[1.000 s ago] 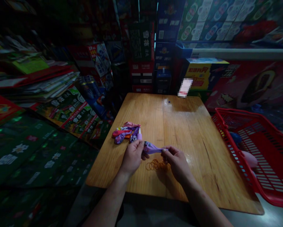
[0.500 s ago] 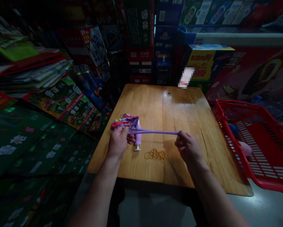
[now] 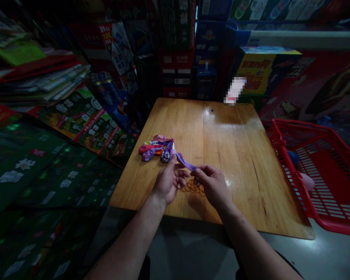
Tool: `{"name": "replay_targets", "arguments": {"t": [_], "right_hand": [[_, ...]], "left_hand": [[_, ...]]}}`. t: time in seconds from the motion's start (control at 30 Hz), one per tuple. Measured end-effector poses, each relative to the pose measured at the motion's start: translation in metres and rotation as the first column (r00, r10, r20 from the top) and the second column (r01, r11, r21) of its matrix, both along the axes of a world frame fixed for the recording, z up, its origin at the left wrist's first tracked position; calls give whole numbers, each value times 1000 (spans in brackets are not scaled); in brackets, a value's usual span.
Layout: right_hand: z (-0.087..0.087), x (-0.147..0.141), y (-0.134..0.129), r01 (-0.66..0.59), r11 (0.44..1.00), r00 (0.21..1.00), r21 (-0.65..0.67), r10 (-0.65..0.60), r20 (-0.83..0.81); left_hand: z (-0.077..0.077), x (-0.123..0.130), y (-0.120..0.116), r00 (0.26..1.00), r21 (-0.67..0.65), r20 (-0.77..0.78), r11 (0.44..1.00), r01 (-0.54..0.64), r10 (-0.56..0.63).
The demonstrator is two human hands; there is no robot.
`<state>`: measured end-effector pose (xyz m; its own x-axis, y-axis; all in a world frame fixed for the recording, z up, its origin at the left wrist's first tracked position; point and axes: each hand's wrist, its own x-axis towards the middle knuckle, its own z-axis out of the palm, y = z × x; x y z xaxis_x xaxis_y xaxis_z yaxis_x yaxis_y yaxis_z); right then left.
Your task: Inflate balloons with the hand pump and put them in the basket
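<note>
A slack purple balloon [image 3: 187, 164] hangs in the air above the table, pinched at its right end between the thumb and fingers of my right hand [image 3: 211, 181]. My left hand [image 3: 170, 182] is beside the balloon's other end, palm turned up, fingers loosely apart and not gripping it. Behind my left thumb lies a purple hand pump [image 3: 173, 147] with a white nozzle, mostly covered. Several uninflated balloons [image 3: 153, 149] in pink, red, purple and patterned colours lie in a heap left of the pump. Yellow rubber bands [image 3: 192, 187] lie below my hands, partly hidden.
The wooden table [image 3: 236, 155] has a small dark dot near its far edge. At the right stands a red plastic basket [image 3: 312, 210] with a few things inside. Stacked green boxes [image 3: 31, 171] line the left, and more cartons [image 3: 177, 74] stand behind the table.
The balloon was stretched taut between both hands; now it is short and slack. My right hand has come left, and my left hand has moved right, turned palm up and let go.
</note>
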<state>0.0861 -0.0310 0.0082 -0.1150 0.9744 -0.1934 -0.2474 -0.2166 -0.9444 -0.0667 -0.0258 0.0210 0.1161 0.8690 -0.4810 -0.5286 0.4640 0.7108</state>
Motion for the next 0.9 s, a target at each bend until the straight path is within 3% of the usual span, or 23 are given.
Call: {"name": "replay_targets", "arguments": {"t": [0.07,0.13,0.2,0.3,0.37,0.47,0.6,0.73,0.9], "right_hand": [[0,2,2,16,1000,1000,24,-17,24],[0,2,4,6,996,996,85,-14,89],[0,1,3,-20,980,981,197,-18,191],[1,-4,1,-84,923,929,377,-64,364],[1,-9,-1,-133,894,898,428,-74,434],[-2,-19,-5,-201,874,839,442,-79,538],[-9,-36,-11,-351,823,686,446,-99,721],[-18,-53,-14,-491,785,533,378,-72,843],[-20,-63,-14,-518,802,396,297,-83,914]], "left_hand": [[-1,3,-7,993,-33,2,992,119,-119],[-2,8,-14,990,14,6,990,142,-143],[-3,11,-17,995,56,53,995,78,-81],[-3,8,-13,991,17,130,1000,-26,24],[-2,-1,-7,983,11,144,993,-120,117],[-1,-24,4,949,77,136,952,-295,283],[-1,-55,17,900,90,121,898,-430,418],[-1,-69,24,873,41,154,879,-474,463],[-2,-71,27,882,-3,152,893,-450,445]]}}
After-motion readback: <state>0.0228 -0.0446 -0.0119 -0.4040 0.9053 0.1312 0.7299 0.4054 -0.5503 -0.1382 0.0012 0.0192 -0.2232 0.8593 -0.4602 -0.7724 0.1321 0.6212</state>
